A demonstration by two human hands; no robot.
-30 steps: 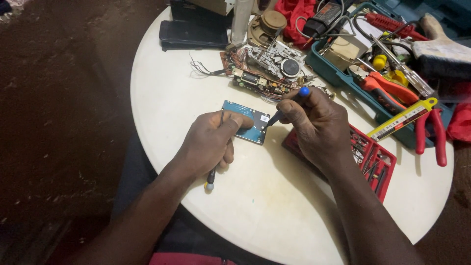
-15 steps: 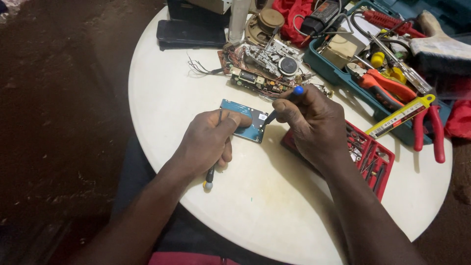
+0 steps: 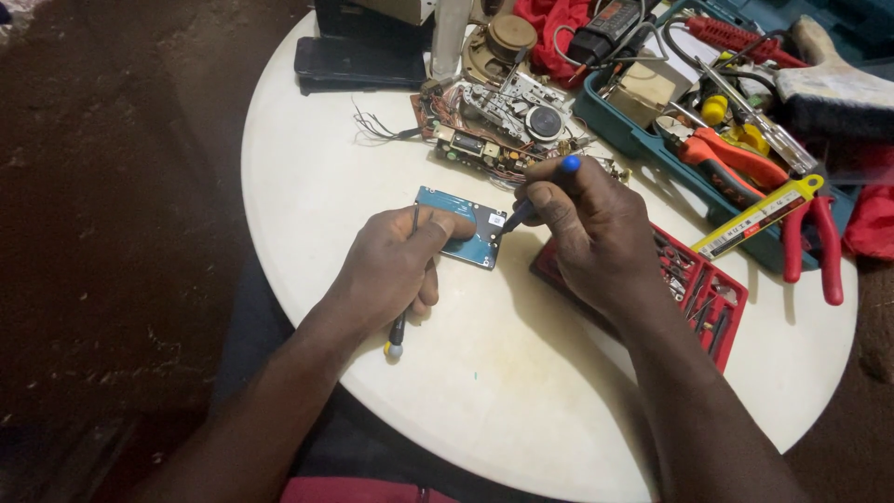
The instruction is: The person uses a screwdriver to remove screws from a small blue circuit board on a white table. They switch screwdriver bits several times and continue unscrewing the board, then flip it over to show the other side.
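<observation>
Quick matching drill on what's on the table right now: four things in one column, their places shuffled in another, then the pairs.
Things:
1. blue board
2. blue-capped screwdriver
3. red bit case
4. black phone

Places:
A. far edge of the round table
B. pinched in the right hand
C. under the left hand thumb
D. beneath the right wrist

Pairs: 1-C, 2-B, 3-D, 4-A

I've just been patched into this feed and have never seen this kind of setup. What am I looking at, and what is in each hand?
There is no machine: one head-worn camera looks down at a person's two bare hands over a round white table. The left hand pins a small blue board flat and also grips a thin screwdriver. The right hand holds a blue-capped screwdriver, tip at the board's edge. Behind lie a bare circuit assembly, a teal tool tray with red pliers, and a red bit case.
</observation>
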